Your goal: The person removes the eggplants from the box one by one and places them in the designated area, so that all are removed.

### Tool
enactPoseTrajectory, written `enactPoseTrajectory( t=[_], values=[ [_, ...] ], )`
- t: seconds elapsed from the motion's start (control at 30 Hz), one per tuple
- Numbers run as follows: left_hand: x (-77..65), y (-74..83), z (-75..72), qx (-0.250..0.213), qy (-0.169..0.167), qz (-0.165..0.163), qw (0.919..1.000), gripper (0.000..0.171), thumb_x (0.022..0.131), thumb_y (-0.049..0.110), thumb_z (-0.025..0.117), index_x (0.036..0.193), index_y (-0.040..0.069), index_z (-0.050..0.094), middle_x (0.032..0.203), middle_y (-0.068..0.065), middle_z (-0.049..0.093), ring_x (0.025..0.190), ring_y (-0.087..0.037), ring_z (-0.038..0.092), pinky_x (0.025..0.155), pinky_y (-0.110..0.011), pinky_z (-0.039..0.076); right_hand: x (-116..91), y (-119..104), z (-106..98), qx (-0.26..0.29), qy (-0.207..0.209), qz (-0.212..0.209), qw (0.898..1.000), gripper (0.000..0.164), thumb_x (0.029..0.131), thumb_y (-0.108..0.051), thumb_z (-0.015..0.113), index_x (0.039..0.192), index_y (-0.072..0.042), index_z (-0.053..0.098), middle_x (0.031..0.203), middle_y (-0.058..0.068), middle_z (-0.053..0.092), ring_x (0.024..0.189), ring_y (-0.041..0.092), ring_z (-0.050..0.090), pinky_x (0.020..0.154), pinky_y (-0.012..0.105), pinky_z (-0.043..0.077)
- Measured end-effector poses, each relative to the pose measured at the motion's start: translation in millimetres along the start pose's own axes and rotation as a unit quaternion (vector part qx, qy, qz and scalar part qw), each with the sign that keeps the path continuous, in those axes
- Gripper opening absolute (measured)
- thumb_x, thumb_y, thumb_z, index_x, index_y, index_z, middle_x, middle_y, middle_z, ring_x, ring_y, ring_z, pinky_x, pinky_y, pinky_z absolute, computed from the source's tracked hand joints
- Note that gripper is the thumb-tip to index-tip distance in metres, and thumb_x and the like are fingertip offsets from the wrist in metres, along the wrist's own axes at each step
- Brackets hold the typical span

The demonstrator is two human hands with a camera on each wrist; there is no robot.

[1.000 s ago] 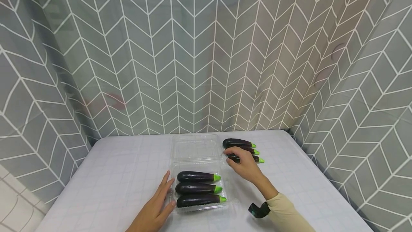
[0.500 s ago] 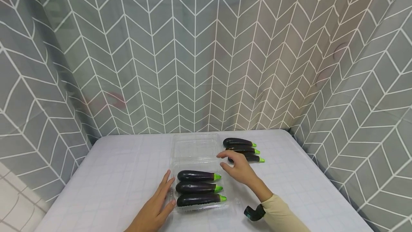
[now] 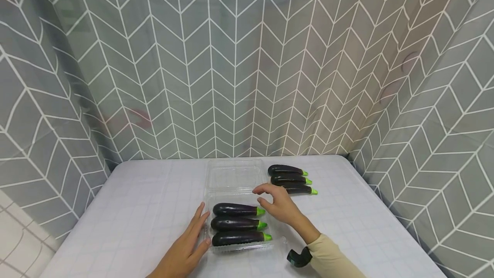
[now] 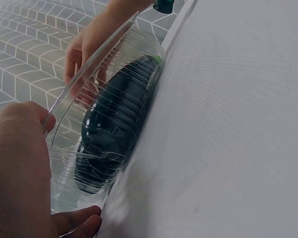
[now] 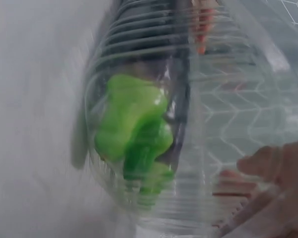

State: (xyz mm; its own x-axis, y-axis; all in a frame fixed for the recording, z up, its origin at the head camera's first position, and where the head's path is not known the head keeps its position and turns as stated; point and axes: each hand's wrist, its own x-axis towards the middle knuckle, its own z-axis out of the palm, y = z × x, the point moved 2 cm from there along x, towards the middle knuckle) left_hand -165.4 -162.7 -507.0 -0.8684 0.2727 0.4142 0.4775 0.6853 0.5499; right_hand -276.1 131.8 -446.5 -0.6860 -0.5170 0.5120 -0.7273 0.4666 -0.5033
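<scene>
My left hand (image 3: 186, 243), fingers relaxed, touches clear plastic box (image 3: 242, 248) holding three dark-purple, green-tipped eggplants (image 3: 233, 224); right hand (image 3: 281, 206), free, loosely curved, near box's right side.

three dark eggplants (image 3: 234, 224) in an open clear container (image 3: 240, 248)

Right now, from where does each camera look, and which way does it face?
Head: on the head, facing forward and down at the clear clamshell holding three eggplants; left hand and right hand show.
Left wrist: worn there, low, facing the clamshell's ribbed side; left hand near, right hand beyond.
Right wrist: worn there, facing green stem ends through the clamshell; right hand lower right.
Wrist views share eggplants and clamshell.
</scene>
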Motion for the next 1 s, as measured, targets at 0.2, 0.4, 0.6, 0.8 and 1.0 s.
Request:
enactPoseTrajectory(
  t=[0.2,0.4,0.6,0.8,1.0],
  values=[
    [-0.3,-0.2,0.3,-0.006,-0.008,-0.006,0.9999,0.065,0.104,0.029,0.063,0.16,0.007,0.038,0.172,-0.008,0.02,0.147,-0.027,0.038,0.106,-0.055,0.046,2,-3,5,0.003,-0.004,-0.008,1.0,0.025,0.092,0.002,0.074,0.115,-0.006,0.074,0.114,0.004,0.074,0.107,0.022,0.07,0.091,0.042,0.057],
    [-0.5,0.0,0.1,-0.008,-0.009,-0.008,0.9999,0.065,0.105,0.031,0.062,0.16,0.007,0.038,0.172,-0.007,0.02,0.146,-0.028,0.04,0.106,-0.055,0.047,2,-5,12,-0.003,-0.025,-0.016,1.0,0.026,0.092,0.002,0.074,0.116,-0.006,0.074,0.115,0.005,0.074,0.108,0.022,0.07,0.092,0.041,0.057],
    [-0.9,-0.8,1.5,-0.004,-0.005,-0.003,1.0,0.065,0.104,0.028,0.063,0.16,0.005,0.039,0.171,-0.009,0.021,0.145,-0.028,0.042,0.105,-0.054,0.048,1,-7,19,0.0,-0.053,-0.028,0.998,0.027,0.092,0.002,0.073,0.118,-0.005,0.072,0.115,0.006,0.074,0.108,0.022,0.069,0.092,0.041,0.057],
    [-1.4,-0.7,2.3,-0.003,-0.012,-0.016,0.9998,0.065,0.104,0.03,0.063,0.16,0.006,0.039,0.172,-0.009,0.021,0.145,-0.03,0.042,0.104,-0.056,0.048,0,-6,25,-0.024,-0.083,-0.031,0.996,0.025,0.094,0.001,0.073,0.118,-0.005,0.072,0.117,0.005,0.073,0.107,0.02,0.068,0.093,0.039,0.056],
    [-0.1,1.2,0.2,0.0,-0.008,-0.01,0.9999,0.066,0.104,0.029,0.063,0.16,0.005,0.039,0.171,-0.012,0.022,0.145,-0.029,0.042,0.103,-0.056,0.049,-1,-9,29,-0.084,-0.104,-0.038,0.99,0.03,0.092,-0.002,0.076,0.122,-0.008,0.073,0.119,0.004,0.073,0.11,0.023,0.067,0.094,0.04,0.055]
  ],
)
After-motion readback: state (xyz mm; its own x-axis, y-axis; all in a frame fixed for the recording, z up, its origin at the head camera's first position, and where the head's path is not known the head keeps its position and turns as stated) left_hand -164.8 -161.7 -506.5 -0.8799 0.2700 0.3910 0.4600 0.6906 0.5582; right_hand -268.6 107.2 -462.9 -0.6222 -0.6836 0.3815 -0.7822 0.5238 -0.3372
